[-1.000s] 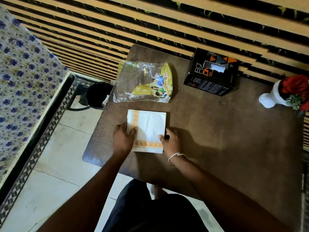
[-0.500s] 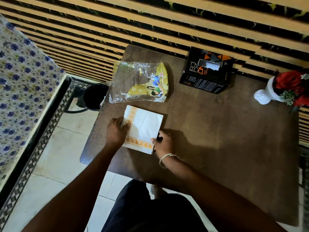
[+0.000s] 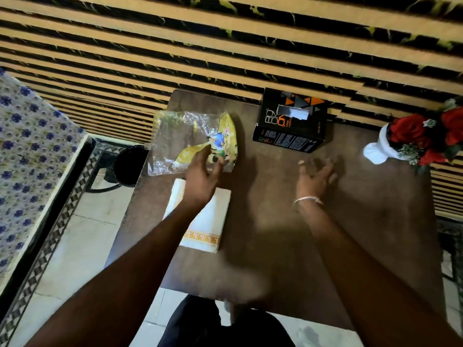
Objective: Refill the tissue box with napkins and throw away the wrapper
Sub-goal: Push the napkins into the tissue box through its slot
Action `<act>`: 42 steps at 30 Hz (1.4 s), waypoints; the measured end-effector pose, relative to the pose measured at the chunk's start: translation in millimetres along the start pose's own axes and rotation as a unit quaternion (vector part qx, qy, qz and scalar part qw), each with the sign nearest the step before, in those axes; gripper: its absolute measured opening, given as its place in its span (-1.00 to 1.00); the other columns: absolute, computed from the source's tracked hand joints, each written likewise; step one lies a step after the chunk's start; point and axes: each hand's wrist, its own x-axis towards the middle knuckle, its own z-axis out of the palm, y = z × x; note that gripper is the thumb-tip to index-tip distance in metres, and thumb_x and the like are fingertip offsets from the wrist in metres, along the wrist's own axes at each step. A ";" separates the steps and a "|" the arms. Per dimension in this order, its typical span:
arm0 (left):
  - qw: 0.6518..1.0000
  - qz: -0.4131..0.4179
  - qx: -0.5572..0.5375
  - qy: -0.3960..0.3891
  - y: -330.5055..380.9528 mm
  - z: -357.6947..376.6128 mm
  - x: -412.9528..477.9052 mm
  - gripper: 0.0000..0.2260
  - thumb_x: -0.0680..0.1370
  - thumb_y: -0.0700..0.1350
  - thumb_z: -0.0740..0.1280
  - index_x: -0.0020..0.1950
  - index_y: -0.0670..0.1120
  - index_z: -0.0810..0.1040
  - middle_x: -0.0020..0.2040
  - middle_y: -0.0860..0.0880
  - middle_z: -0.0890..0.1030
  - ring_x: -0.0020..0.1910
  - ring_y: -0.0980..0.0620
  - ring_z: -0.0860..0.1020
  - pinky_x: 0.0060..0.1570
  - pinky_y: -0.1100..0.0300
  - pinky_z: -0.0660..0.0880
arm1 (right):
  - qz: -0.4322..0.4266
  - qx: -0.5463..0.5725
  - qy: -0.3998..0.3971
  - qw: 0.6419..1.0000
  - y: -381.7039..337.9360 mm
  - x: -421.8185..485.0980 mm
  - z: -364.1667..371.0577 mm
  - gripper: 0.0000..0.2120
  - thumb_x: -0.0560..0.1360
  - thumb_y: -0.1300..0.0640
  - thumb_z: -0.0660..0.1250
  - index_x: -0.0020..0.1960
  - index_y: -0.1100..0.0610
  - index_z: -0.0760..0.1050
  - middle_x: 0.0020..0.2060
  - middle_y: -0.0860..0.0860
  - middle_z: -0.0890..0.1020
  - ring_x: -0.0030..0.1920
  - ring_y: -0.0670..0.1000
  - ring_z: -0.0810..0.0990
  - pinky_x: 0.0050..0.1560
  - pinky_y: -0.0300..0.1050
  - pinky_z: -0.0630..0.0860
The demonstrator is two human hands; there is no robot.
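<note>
A white stack of napkins (image 3: pixel 208 221) with an orange border lies on the brown table (image 3: pixel 288 234), partly under my left forearm. Beyond it lies the clear and yellow plastic wrapper (image 3: pixel 185 131), flat and empty. My left hand (image 3: pixel 203 171) hovers open at the wrapper's near edge, fingers spread, holding nothing. The black tissue box (image 3: pixel 290 123) with a slot on top stands at the table's far edge. My right hand (image 3: pixel 315 176) is open over bare table, short of the box, blurred by motion.
A black bin (image 3: pixel 130 164) stands on the tiled floor left of the table. A white vase with red flowers (image 3: pixel 411 139) sits at the far right. A slatted wall runs behind the table. A patterned bed edge (image 3: pixel 37 171) is at left.
Both hands have let go of the napkin stack and moved forward. The left now reaches the wrapper's edge and the right has gone toward the tissue box.
</note>
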 end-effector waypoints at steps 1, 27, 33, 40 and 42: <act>1.000 0.006 -0.002 -0.031 12.0 9.8 12.1 -0.45 0.59 0.14 0.28 0.52 -0.07 0.33 0.44 -0.08 0.46 0.38 -0.03 0.46 0.32 -0.04 0.47 | 0.007 0.013 0.005 1.000 -7.3 21.5 -5.8 -0.28 0.47 -0.02 0.40 0.53 0.07 0.16 0.45 0.16 0.25 0.39 0.17 0.35 0.35 -0.05 0.30; 0.968 -0.056 -0.158 -0.185 68.8 68.4 27.2 -0.41 0.55 -0.01 0.39 0.53 0.19 0.26 0.41 0.08 0.51 0.32 0.14 0.45 0.33 0.13 0.36 | 0.009 0.134 -0.230 0.964 -11.5 37.8 -37.7 -0.22 0.28 0.00 0.47 0.46 -0.07 0.29 0.37 0.00 0.46 0.31 -0.04 0.48 0.30 -0.07 0.43; 0.969 -0.061 -0.145 -0.192 54.3 51.9 -56.5 -0.30 0.51 0.08 0.41 0.57 0.24 0.13 0.46 0.20 0.39 0.46 0.16 0.34 0.43 0.12 0.31 | 0.021 0.187 -0.218 0.958 47.1 -37.1 -89.1 -0.12 0.31 -0.01 0.55 0.51 -0.15 0.18 0.37 -0.09 0.47 0.33 -0.18 0.47 0.36 -0.07 0.42; 0.972 -0.052 -0.068 -0.219 38.6 62.3 -139.8 -0.26 0.57 0.04 0.38 0.62 0.16 0.00 0.52 0.12 0.30 0.49 0.07 0.31 0.47 0.06 0.31 | 0.009 0.112 -0.174 0.978 100.6 -84.9 -126.6 -0.14 0.35 0.09 0.45 0.55 -0.03 0.11 0.44 0.12 0.38 0.44 0.09 0.38 0.46 0.22 0.29; 0.972 -0.053 -0.062 -0.221 34.4 66.4 -154.1 -0.25 0.57 0.04 0.37 0.62 0.17 -0.02 0.47 0.20 0.28 0.46 0.10 0.32 0.46 -0.02 0.33 | 0.021 0.104 -0.167 0.980 110.6 -94.1 -129.8 -0.15 0.39 0.18 0.44 0.56 -0.01 0.09 0.45 0.15 0.36 0.44 0.12 0.37 0.46 0.21 0.29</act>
